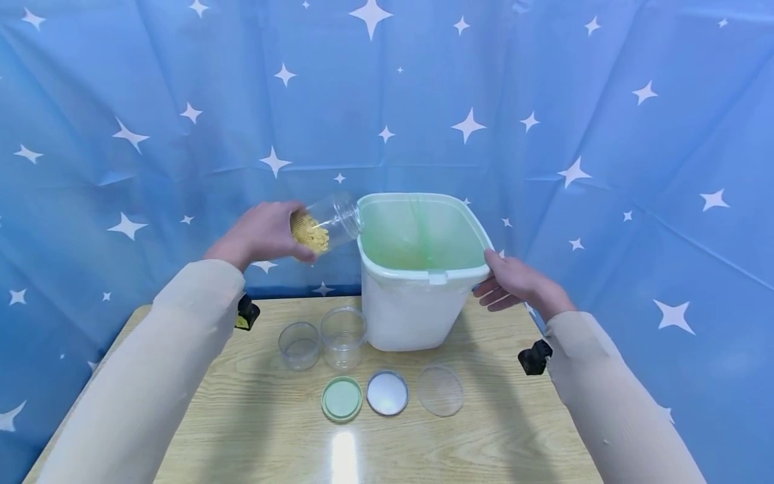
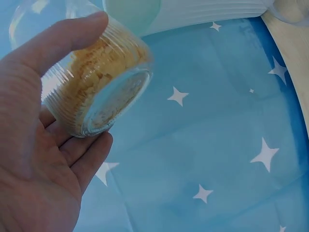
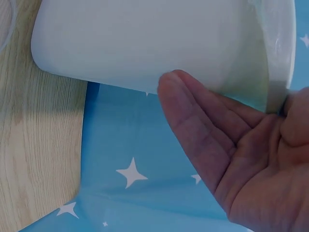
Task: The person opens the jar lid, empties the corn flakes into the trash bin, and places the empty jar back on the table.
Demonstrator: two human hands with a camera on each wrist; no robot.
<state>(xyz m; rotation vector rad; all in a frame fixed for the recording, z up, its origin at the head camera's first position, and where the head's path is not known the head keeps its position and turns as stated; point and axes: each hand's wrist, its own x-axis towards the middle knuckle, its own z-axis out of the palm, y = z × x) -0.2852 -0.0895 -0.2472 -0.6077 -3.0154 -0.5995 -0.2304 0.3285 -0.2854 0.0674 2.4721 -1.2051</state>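
My left hand (image 1: 266, 232) grips a clear jar (image 1: 334, 216) round its base end, thumb on one side and fingers on the other. The jar is tipped onto its side, its mouth right at the left rim of a white bin (image 1: 402, 312). Small yellow pieces (image 1: 310, 232) lie in the jar's base end, as the left wrist view also shows through the ribbed wall. At the bin's right front corner, my right hand (image 1: 514, 279) holds the rim, thumb over the edge and fingers (image 3: 188, 121) extended along the outside wall. The bin stands upright, pale green inside.
Two clear tubs, a smaller one (image 1: 299, 359) and a larger one (image 1: 343, 356), stand left of the bin. In front lie a green lid (image 1: 341, 399), a silver-white lid (image 1: 387, 392) and a clear lid (image 1: 440, 391). A blue star-patterned curtain (image 1: 230, 81) hangs behind the wooden table (image 1: 272, 437).
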